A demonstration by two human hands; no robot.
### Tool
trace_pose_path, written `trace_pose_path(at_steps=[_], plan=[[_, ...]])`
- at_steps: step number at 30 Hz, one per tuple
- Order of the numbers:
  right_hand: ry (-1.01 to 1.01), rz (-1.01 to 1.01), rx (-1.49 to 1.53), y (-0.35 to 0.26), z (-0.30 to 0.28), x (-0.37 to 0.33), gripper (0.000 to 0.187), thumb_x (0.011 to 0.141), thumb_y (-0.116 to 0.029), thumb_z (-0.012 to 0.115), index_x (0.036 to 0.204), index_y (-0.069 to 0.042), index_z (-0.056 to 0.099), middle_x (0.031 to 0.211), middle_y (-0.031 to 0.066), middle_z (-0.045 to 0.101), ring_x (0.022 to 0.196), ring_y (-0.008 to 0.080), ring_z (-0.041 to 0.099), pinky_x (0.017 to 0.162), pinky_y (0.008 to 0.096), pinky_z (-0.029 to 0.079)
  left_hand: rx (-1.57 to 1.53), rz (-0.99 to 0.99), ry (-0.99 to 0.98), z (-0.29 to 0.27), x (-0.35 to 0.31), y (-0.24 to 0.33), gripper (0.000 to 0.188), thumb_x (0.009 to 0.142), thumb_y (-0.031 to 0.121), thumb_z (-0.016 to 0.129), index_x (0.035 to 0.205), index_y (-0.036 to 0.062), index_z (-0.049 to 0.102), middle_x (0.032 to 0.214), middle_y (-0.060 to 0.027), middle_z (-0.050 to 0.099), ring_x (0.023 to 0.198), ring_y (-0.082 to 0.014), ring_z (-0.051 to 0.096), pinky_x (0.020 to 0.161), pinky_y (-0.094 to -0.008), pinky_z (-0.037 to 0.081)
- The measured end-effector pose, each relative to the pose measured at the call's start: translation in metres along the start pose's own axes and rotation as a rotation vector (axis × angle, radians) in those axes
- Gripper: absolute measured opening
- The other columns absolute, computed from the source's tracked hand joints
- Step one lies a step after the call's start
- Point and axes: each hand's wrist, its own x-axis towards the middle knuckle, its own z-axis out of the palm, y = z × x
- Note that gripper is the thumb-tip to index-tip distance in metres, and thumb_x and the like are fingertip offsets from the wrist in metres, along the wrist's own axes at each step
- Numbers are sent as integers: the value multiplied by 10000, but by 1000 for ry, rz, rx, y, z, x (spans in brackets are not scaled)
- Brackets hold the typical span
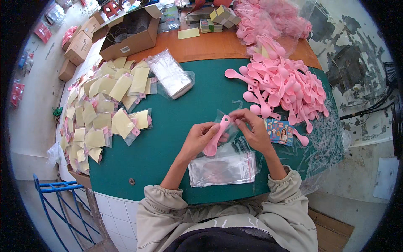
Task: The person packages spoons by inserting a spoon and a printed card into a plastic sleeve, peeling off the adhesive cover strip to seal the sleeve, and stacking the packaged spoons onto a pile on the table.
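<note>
Pink spoon (218, 135), frame centre: probably light, stiff, slick (handle (224, 122) best for gripping); left hand (200, 137) pinching it, right hand (254, 128) loosely curled, hold unclear.

On the table (168, 115), packets (103, 121) lie left, spoons (274, 101) right (carton (140, 45) behind packets).

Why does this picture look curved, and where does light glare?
Head view: the fisheye lens gives a round, black-edged frame, and the front edge of the wide green tabletop looks bowed; same view, white glare streaks the flat stack of clear plastic bags nearest the person.
</note>
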Motion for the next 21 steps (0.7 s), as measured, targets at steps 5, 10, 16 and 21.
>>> trace_pose_path(at_steps=[5,10,16,21], plan=[[-60,-138,-173,-6,-5,1,180,796,28,505,946,-23,592,887,119,574,799,218,574,699,300,452,89,11,-7,-9,3,-9,304,926,207,445,1027,-55,562,861,-99,638,751,-122,610,644,-223,492],[-204,-277,-301,-3,-4,-3,289,738,74,493,968,-63,603,932,145,471,848,284,526,732,326,437,18,99,86,0,2,-10,296,912,249,482,941,-8,627,692,23,568,583,-9,438,482,-174,340],[-144,-126,-259,-21,-12,-5,392,713,97,470,1020,-103,607,911,133,415,810,269,489,746,318,422,-4,51,81,2,-4,-1,296,917,239,470,962,-13,618,721,9,583,603,-17,467,507,-172,378],[-234,-202,-263,-13,-6,-11,425,715,91,479,1036,-154,616,903,126,412,837,254,485,750,312,417,21,85,29,1,-3,0,307,923,234,458,995,-27,602,748,-16,595,626,-33,496,527,-180,405]])
